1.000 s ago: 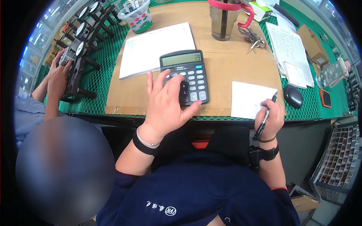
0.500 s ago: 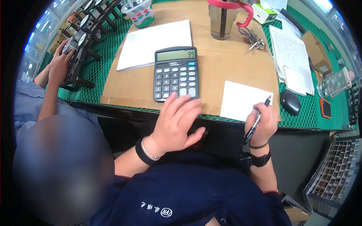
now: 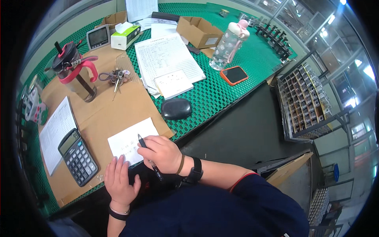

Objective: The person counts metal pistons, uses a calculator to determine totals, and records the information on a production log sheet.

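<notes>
While the right hand (image 3: 162, 153) grips a black pen (image 3: 150, 158), fingers closed round the barrel and tip set on a small white paper slip (image 3: 128, 140), the left hand (image 3: 119, 179) lies flat at the near edge of the bench (image 3: 102, 114), fingers spread and loose, holding nothing, fingertips touching the slip's near edge. Slip sits on the brown cardboard sheet, close to the near edge, faint writing on it too small to make out

Black calculator (image 3: 77, 157) on the cardboard to the left of the slip, just beside the left hand but apart from it; white printed sheet (image 3: 55, 132) partly beneath its far side. Black computer mouse (image 3: 176, 108) on the green mesh mat beyond the right hand, near. Behind it a stack of printed forms (image 3: 167, 59) with a small white card on top. Bunch of keys (image 3: 115, 76) and a tumbler with a pink handle (image 3: 75, 71) toward the far left. Clear patterned bottle (image 3: 227, 45) and phone in an orange case (image 3: 236, 75) toward the right edge; open cardboard box (image 3: 199, 31) at the far side. Dark band on each wrist
</notes>
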The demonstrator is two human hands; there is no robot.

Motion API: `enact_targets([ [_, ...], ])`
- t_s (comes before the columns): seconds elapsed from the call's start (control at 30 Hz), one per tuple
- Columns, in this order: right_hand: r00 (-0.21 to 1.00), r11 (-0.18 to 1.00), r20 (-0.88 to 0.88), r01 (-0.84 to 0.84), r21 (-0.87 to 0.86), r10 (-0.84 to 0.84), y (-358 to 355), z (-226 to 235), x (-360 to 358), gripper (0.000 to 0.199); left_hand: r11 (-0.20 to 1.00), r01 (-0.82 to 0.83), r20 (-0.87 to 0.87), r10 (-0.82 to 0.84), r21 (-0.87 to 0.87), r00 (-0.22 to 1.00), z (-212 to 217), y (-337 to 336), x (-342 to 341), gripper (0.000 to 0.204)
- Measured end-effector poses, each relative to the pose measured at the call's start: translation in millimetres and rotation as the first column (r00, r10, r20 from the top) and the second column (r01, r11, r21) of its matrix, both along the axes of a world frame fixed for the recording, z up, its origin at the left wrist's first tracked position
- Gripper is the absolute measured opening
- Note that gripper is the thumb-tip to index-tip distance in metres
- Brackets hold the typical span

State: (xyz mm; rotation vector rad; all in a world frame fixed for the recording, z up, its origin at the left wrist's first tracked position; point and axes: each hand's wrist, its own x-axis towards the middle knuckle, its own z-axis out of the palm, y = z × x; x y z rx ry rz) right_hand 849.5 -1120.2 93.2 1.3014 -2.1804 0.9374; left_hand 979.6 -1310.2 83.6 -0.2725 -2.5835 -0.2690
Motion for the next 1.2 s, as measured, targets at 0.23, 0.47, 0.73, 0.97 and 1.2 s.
enact_targets([
  [0.23, 0.992, 0.995, 0.114, 0.050, 0.088, -0.060, -4.1, 6.6, 4.6, 0.030, 1.000, -0.015, 0.036, 0.016, -0.024, 0.999, 7.6, 0.1, 5.9, 0.052],
  [0.47, 0.813, 0.888, 0.580, 0.235, -0.396, 0.043, -2.4, 20.2, 1.5, 0.012, 0.998, 0.058, 0.033, -0.058, 0.001, 0.998, 9.5, -8.4, 3.9, 0.060],
  [0.73, 0.702, 0.894, 0.696, 0.203, -0.398, 0.151, -10.4, 15.1, 0.3, 0.015, 1.000, 0.013, -0.037, -0.013, -0.011, 0.999, -1.0, -16.0, 9.7, 0.051],
  [0.97, 0.616, 0.882, 0.755, 0.199, -0.428, 0.227, -2.2, 16.2, -5.9, 0.018, 1.000, 0.011, -0.038, -0.012, -0.016, 0.999, -4.7, -15.1, 9.3, 0.048],
  [1.2, 0.594, 0.894, 0.766, 0.166, -0.416, 0.247, 0.3, 18.0, -7.2, 0.018, 0.998, -0.061, -0.074, 0.060, -0.013, 0.995, -5.5, -9.3, 7.1, 0.048],
])
